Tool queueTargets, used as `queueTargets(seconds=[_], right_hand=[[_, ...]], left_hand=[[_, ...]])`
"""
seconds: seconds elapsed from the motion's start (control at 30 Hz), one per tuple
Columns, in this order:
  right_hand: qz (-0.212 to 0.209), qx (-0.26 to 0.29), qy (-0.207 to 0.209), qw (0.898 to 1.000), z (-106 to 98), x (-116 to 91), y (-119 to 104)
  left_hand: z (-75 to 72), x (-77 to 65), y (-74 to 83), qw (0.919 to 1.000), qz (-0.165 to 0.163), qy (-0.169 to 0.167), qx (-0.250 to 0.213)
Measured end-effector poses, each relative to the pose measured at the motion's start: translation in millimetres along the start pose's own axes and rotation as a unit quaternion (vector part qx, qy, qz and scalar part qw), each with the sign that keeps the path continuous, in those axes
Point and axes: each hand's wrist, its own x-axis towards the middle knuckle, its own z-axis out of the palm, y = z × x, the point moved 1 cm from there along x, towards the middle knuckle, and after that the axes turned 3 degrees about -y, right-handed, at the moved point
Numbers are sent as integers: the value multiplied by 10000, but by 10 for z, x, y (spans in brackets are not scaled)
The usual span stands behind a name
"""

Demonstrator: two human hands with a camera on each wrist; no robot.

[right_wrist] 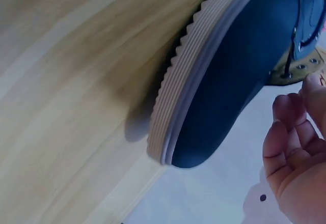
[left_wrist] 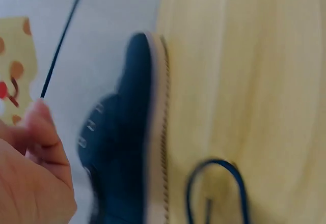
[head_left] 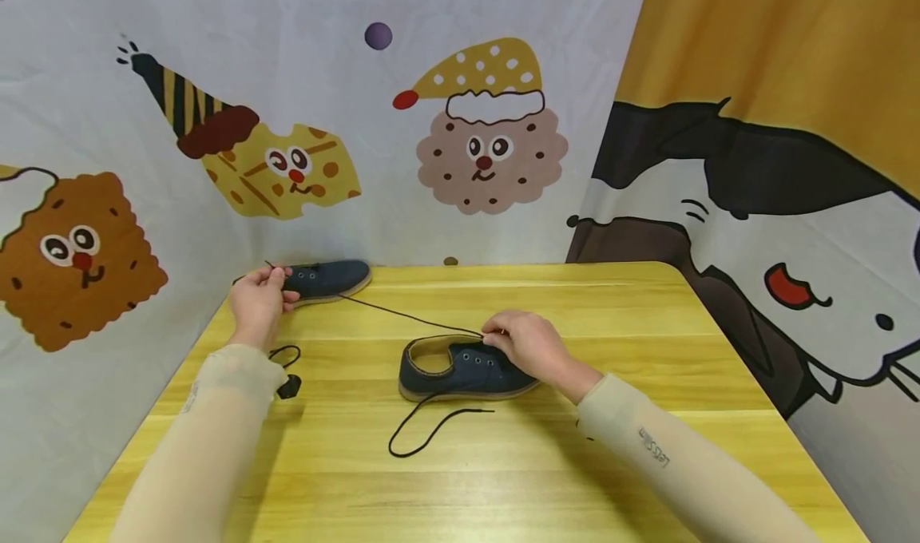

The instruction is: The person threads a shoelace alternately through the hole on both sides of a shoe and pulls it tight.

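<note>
A dark blue lace-up shoe (head_left: 460, 374) with a tan sole lies on the table, toe to the right. My right hand (head_left: 528, 347) pinches its far eyelet flap (right_wrist: 308, 65) near the eyelets, the exact fingertip contact being partly hidden. A dark shoelace (head_left: 410, 315) stretches from this shoe up to the left. Its far end is pinched between the thumb and fingers of my left hand (head_left: 260, 299), in front of the second shoe (head_left: 331, 279). The lace's other end (head_left: 410, 453) lies loose on the table before the near shoe.
A lace loop (head_left: 286, 354) lies near the left sleeve, with a small black item (head_left: 290, 386) at the cuff. The wooden table (head_left: 460, 495) ends at a patterned curtain (head_left: 388, 231) behind and at both sides.
</note>
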Motion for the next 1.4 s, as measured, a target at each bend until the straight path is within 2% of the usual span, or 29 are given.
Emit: queueTargets(seconds=[0.17,0.27,0.37,0.47,0.6,0.8,0.93,1.03,1.13,1.23,1.4], right_hand=[[340,366,-238,9985,-79,-113,22],[410,632,-501,9959,-92,-172,10],[433,759,-650,9941,-89,-210,-3],[427,773,-698,9937,-77,-227,-17],[433,756,-720,9936,-53,-228,-38],[477,733,-852,9925,-22,-210,-77],[488,744,-1002,9910,-1,-199,-88],[472,948,-1033,9890,-4,-191,-90],[499,1236,-1081,9852,-3,-183,-85],[556,1448,-1155,9811,-1,-173,-72],[539,1742,-1162,9763,-12,-159,-47]], left_hand=[[180,-96,278,9975,686,-176,29],[319,-168,407,9914,1137,-286,573],[489,-272,505,9766,1638,-526,1292],[678,-423,590,9532,2153,-947,1900],[931,-642,677,9191,2693,-1619,2376],[1225,-880,676,8754,2981,-2423,2935],[1385,-1029,650,8505,3179,-2893,3032],[1494,-1140,635,8266,3431,-3186,3123],[1568,-1241,623,7977,3731,-3354,3348],[1606,-1314,620,7686,4000,-3385,3670],[1620,-1377,607,7337,4270,-3378,4065]])
